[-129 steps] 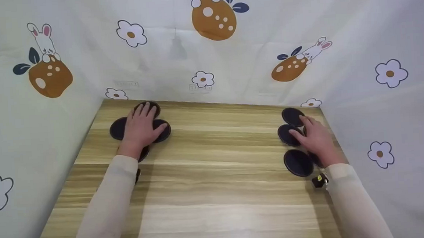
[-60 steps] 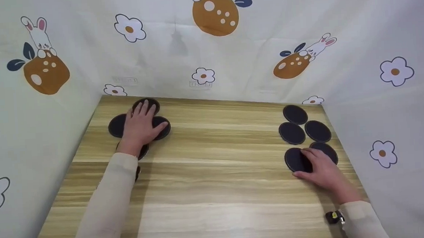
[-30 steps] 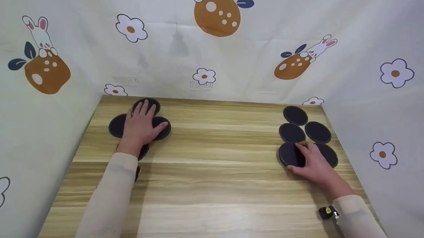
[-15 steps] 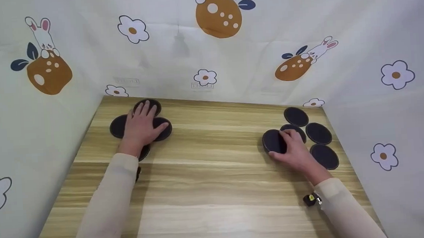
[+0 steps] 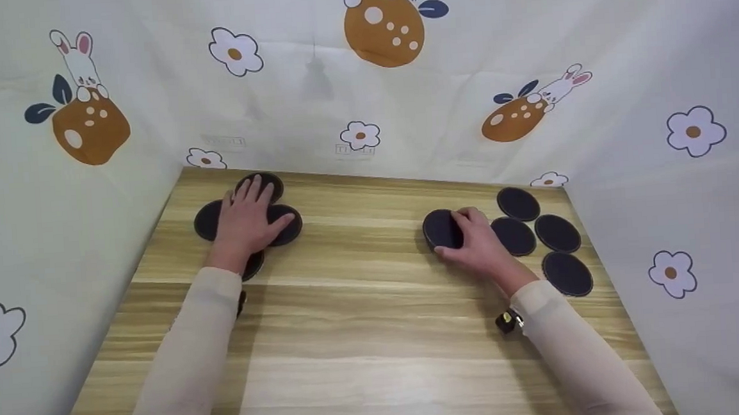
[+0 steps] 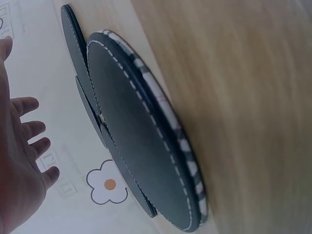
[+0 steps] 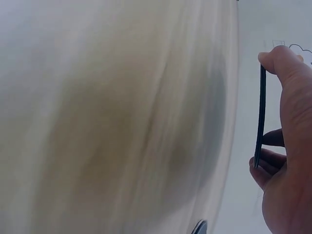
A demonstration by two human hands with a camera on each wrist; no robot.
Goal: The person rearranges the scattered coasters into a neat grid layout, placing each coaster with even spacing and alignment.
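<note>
My right hand (image 5: 482, 247) pinched a coaster (image 5: 441, 229) above the table (image 5: 363, 310), mid-right. Left hand (image 5: 242, 223) lay flat on 4 coasters (image 5: 207, 220). Best kept level, w/ a firm pinch.

Four dark round coasters (image 5: 557, 233) lay flat just to the right of the fingers of the right hand (image 5: 478, 246), close together and untouched, the nearest one right beside the knuckles. A light wooden table (image 5: 364, 336) with streaky grain stretched under and between both sets of fingers. A pale cloth (image 5: 589, 21) stood as walls beyond the fingertips and out to either side. It was printed with rabbits on orange eggs (image 5: 384, 30) and white flowers (image 5: 360, 135), one flower straight ahead between the left hand (image 5: 242, 223) and the right.
</note>
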